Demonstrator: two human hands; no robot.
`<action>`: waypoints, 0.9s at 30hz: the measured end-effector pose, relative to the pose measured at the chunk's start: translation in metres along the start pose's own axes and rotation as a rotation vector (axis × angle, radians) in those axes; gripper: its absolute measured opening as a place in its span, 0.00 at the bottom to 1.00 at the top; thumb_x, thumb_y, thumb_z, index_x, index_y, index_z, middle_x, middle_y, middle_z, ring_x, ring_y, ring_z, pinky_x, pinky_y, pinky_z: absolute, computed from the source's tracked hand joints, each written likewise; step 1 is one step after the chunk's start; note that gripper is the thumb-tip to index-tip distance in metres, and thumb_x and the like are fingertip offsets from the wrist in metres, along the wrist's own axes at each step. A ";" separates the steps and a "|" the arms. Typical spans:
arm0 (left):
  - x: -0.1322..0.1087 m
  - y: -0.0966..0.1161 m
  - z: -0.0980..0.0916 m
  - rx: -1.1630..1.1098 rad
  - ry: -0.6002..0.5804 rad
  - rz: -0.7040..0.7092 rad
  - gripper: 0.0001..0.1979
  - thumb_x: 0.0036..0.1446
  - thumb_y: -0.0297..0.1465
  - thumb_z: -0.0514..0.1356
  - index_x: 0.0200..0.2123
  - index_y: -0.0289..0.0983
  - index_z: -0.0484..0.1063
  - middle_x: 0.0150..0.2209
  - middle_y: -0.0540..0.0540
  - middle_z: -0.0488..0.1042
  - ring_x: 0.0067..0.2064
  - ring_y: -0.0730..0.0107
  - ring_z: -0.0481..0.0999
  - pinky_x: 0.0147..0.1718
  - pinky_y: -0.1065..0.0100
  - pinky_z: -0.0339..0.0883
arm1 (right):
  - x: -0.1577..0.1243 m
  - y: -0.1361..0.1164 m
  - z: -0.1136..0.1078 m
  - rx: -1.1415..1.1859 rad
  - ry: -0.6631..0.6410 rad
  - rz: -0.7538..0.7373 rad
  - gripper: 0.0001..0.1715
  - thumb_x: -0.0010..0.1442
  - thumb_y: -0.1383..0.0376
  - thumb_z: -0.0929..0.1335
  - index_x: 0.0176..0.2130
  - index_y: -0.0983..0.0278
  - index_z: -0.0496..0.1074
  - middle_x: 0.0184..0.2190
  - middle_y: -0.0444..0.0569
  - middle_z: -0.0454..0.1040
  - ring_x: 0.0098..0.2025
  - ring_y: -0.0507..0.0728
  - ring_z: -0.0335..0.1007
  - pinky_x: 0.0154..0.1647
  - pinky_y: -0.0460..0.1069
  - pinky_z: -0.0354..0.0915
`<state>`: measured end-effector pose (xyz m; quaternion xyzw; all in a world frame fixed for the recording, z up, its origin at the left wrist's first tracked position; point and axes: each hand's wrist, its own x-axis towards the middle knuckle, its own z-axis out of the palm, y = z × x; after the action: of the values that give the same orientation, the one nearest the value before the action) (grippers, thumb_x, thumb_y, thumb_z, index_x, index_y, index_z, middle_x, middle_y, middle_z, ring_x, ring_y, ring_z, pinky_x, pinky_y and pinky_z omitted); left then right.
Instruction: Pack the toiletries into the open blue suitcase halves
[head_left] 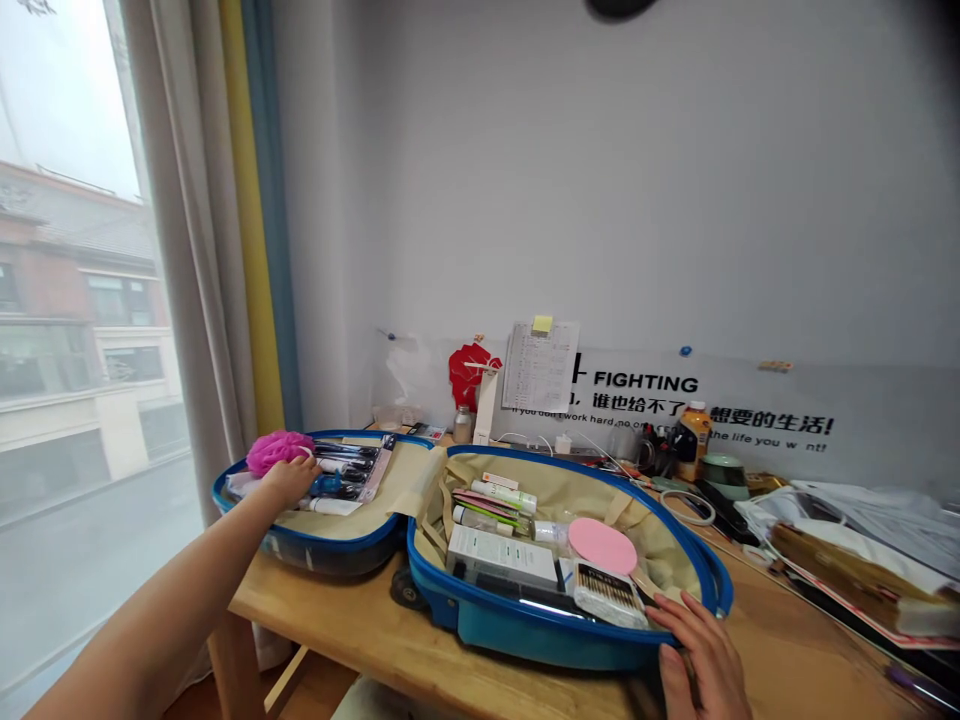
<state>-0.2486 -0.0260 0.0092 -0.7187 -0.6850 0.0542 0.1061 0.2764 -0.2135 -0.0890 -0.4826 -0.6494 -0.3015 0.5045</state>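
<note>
A blue suitcase (540, 645) lies spread open with its two halves side by side. In the left half, my left hand (291, 482) is closed against a bright pink mesh bath puff (276, 450); part of its grip is hidden. Close by are a pack of toothbrushes (375, 468) and a white tube (335, 506). Over the front right rim, my right hand (701, 645) rests with fingers apart. Near it in the right half are a pack of cotton swabs (609, 594), a pink round object (601, 545), a white box (501, 556) and a green-white tube (504, 495).
The suitcase sits on a wooden table (352, 610), its left half near the table's left end. Behind are an orange bottle (691, 440), a small jar (462, 425) and cables. Papers and bags (862, 560) pile up at right. A curtained window (75, 300) is at left.
</note>
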 end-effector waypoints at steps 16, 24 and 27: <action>0.022 0.253 -0.107 -0.309 0.103 0.551 0.26 0.61 0.41 0.57 0.58 0.36 0.59 0.56 0.39 0.66 0.51 0.60 0.71 0.50 0.55 0.66 | 0.001 -0.002 -0.001 0.002 0.001 -0.009 0.14 0.65 0.60 0.58 0.45 0.60 0.68 0.42 0.51 0.73 0.53 0.61 0.65 0.52 0.59 0.61; 0.030 0.357 -0.107 -0.333 -0.016 0.560 0.20 0.61 0.39 0.57 0.53 0.36 0.65 0.53 0.41 0.68 0.50 0.61 0.71 0.48 0.53 0.68 | 0.001 -0.002 -0.002 0.011 -0.007 0.001 0.14 0.65 0.59 0.58 0.44 0.60 0.69 0.42 0.51 0.74 0.53 0.62 0.66 0.52 0.59 0.61; 0.030 0.371 -0.100 -0.372 -0.035 0.533 0.20 0.61 0.38 0.58 0.54 0.36 0.65 0.54 0.41 0.67 0.51 0.60 0.71 0.48 0.52 0.68 | 0.000 -0.001 -0.001 0.005 -0.008 -0.001 0.15 0.65 0.59 0.58 0.45 0.60 0.68 0.42 0.51 0.73 0.53 0.62 0.66 0.52 0.59 0.62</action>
<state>0.1366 -0.0178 0.0239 -0.8787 -0.4728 -0.0337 -0.0568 0.2758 -0.2147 -0.0883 -0.4821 -0.6524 -0.2983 0.5030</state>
